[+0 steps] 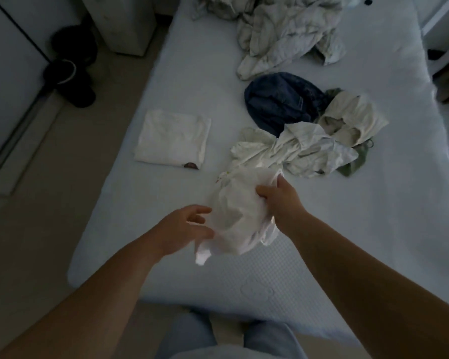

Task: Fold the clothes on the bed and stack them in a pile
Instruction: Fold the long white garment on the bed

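White shirt: bunched, held above bed, near edge. Right hand clamped on cloth at 2 o'clock; left hand loose-fingered, touching 9 o'clock side. Find shoulder seams, shake flat, fold, stack on folded pile at 10 o'clock.

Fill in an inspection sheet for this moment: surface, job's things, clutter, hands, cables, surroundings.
Surface: bare white mattress.
Job's things: folded white garment lies flat at left; crumpled white garment is held up; loose pale shirt, dark denim piece, cream garment and a green piece are heaped mid-bed.
Clutter: rumpled sheet at the far end.
Hands: right hand grips the crumpled garment; left hand touches it with fingers spread.
Cables: nothing seen.
Surroundings: dark objects on the floor, left; too dim to identify.
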